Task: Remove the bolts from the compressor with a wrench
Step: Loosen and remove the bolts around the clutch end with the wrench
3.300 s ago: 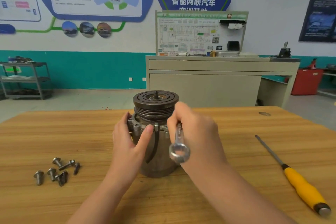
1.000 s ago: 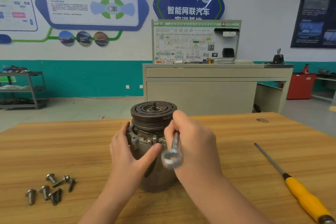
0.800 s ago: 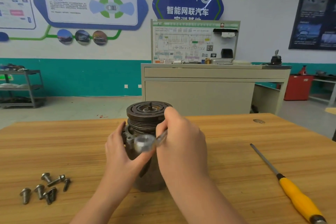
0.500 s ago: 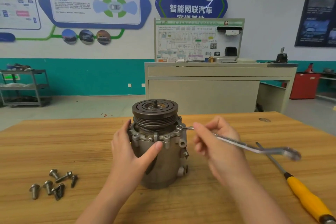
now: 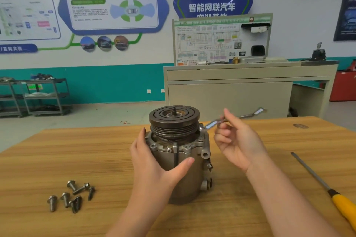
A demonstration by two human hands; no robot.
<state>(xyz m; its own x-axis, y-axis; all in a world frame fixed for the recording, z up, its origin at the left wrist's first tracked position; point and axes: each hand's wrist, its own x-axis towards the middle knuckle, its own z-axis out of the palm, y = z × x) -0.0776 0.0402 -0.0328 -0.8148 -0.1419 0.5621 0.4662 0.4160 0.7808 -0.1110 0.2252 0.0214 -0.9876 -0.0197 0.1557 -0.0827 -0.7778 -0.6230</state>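
A grey metal compressor [image 5: 185, 177] stands upright on the wooden table [image 5: 77, 154], its dark grooved pulley on top. My left hand [image 5: 154, 165] wraps round the left and front of its body, thumb across the front. My right hand [image 5: 237, 140] pinches a silver wrench [image 5: 244, 116] near its middle; one end of the wrench sits at the right side of the compressor's flange, the other end points away to the right and up. Whether it sits on a bolt head is hidden.
Several loose bolts [image 5: 71, 195] lie on the table at the front left. A screwdriver with a yellow handle [image 5: 339, 204] lies at the right edge. Behind the table stand a beige cabinet [image 5: 231, 94] and a grey shelf cart [image 5: 38, 96].
My right hand swung the wrench from the compressor's front round to its right side, and the free end now points farther back and higher. My left hand keeps its hold.
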